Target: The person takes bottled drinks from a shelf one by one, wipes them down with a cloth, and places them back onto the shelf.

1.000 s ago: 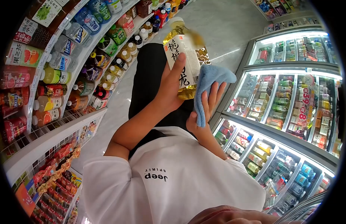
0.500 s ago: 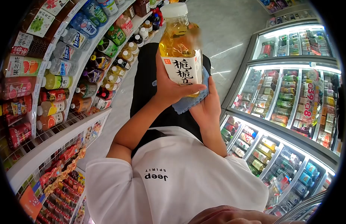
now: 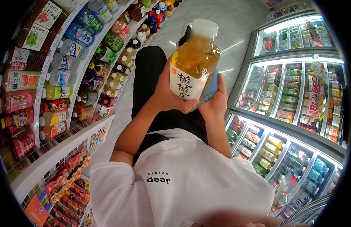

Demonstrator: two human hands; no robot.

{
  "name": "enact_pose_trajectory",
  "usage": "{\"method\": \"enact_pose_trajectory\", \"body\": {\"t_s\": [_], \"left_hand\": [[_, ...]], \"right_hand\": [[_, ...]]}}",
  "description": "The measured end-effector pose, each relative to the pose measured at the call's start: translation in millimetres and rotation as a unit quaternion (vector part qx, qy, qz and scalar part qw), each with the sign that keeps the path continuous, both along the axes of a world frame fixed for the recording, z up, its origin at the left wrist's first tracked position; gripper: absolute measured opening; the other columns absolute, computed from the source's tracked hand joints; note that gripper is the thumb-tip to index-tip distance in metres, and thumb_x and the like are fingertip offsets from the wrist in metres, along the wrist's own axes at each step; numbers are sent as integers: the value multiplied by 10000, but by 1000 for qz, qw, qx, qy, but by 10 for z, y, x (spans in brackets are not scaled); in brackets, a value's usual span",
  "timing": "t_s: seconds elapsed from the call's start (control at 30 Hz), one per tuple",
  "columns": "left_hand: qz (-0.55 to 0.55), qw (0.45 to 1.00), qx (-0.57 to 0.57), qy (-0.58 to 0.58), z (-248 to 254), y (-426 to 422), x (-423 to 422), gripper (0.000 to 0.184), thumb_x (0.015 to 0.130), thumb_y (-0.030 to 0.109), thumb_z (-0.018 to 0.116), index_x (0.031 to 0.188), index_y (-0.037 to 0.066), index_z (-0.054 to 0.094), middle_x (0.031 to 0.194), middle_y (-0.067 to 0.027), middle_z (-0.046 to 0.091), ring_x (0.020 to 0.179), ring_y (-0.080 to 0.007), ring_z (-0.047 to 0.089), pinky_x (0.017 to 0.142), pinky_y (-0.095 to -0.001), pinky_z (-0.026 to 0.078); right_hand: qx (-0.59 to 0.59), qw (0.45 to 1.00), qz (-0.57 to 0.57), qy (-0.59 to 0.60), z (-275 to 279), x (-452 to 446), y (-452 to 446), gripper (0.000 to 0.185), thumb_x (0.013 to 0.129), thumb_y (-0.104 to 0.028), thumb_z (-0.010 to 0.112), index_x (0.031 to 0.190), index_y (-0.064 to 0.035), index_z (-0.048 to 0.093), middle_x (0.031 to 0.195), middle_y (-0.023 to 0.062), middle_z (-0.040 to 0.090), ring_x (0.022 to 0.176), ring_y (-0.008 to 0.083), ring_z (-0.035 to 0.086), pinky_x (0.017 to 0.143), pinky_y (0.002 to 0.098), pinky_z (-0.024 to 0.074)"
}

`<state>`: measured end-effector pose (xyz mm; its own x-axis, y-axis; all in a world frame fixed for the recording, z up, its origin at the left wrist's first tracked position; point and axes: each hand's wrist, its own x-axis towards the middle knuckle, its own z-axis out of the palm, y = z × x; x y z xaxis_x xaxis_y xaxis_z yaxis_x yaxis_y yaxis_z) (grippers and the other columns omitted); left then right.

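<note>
A large clear bottle [image 3: 198,56] of amber drink, with a white cap and a white label bearing black characters, is held up in front of me. My left hand [image 3: 166,92] wraps around its lower left side, thumb across the bottom of the label. The bottle leans to the right at the top. Behind its right side, my right hand [image 3: 214,101] grips a blue cloth [image 3: 213,86] pressed against the bottle. Most of the cloth and some of the right fingers are hidden by the bottle.
Shelves of drinks [image 3: 62,75] curve along the left, with a white wire rack [image 3: 58,159] of packaged goods below them. Lit glass-door coolers [image 3: 281,90] full of bottles line the right. Grey floor [image 3: 236,22] runs between.
The bottle has swung to the right and down, its cap now leaning rightward. The blue cloth has gone further behind the bottle, and less of it shows.
</note>
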<state>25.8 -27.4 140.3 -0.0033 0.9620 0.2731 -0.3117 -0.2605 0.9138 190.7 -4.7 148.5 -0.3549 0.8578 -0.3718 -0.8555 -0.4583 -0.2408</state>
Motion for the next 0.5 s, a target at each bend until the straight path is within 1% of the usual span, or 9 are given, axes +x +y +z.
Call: {"method": "enact_pose_trajectory", "body": {"t_s": [0.03,0.13,0.23,0.3,0.33,0.37,0.43,0.47,0.5], "left_hand": [[-57,997,-25,-45,-56,-4,-66,1112,592,189,857,1506,0,254,1428,-146,467,1308,-221,496,1091,-374,409],[-180,968,-95,-148,-132,-80,-178,1069,609,193,839,1497,7,272,1369,-109,525,1259,-205,535,1076,-371,425],[-242,943,-104,-203,-150,-191,-119,1084,623,265,833,1506,4,260,1384,-107,510,1264,-204,528,1081,-360,420],[-284,918,-148,-233,-228,-293,-77,1109,621,290,830,1517,4,244,1390,-106,506,1269,-206,525,1083,-356,418],[-301,906,-168,-247,-240,-338,-71,1122,619,302,829,1523,3,236,1393,-106,504,1272,-207,524,1084,-354,417],[-309,888,-199,-277,-238,-394,-65,1149,609,328,830,1531,-2,229,1388,-109,513,1272,-211,531,1082,-356,421],[-334,871,-218,-286,-190,-373,-74,1144,608,321,838,1530,0,241,1385,-112,520,1271,-213,536,1080,-359,424],[-342,864,-230,-290,-180,-359,-78,1141,608,317,842,1529,2,247,1384,-113,524,1271,-214,538,1080,-360,426],[-331,889,-177,-260,-260,-327,-35,1092,616,305,830,1507,-2,279,1396,-143,510,1265,-231,542,1079,-383,426]], "right_hand": [[4,995,-49,-89,58,16,60,486,1066,-371,360,1396,-40,492,1388,126,561,1292,284,529,1121,449,387],[98,953,-184,-219,369,80,231,550,1046,-438,375,1393,-27,489,1373,137,571,1286,300,529,1105,457,393],[246,910,-180,-280,452,184,321,615,1019,-493,397,1350,9,522,1357,167,577,1291,306,524,1092,463,394],[452,831,-68,-317,517,189,440,630,1024,-488,385,1340,35,537,1381,202,555,1320,298,498,1134,445,343],[548,771,-7,-325,540,188,480,639,1026,-486,379,1334,48,545,1393,219,544,1335,295,485,1156,437,317],[511,798,10,-319,553,210,479,646,1012,-486,404,1287,72,578,1366,233,559,1300,300,511,1140,428,331],[337,829,13,-446,531,291,493,647,1002,-479,408,1271,84,579,1340,243,573,1283,314,524,1135,428,337],[358,833,-4,-422,514,245,462,609,1002,-454,415,1236,79,594,1282,238,603,1256,330,546,1114,438,367],[380,836,-20,-396,531,171,425,572,1002,-429,423,1201,74,609,1224,233,633,1228,345,569,1092,448,397]]}}
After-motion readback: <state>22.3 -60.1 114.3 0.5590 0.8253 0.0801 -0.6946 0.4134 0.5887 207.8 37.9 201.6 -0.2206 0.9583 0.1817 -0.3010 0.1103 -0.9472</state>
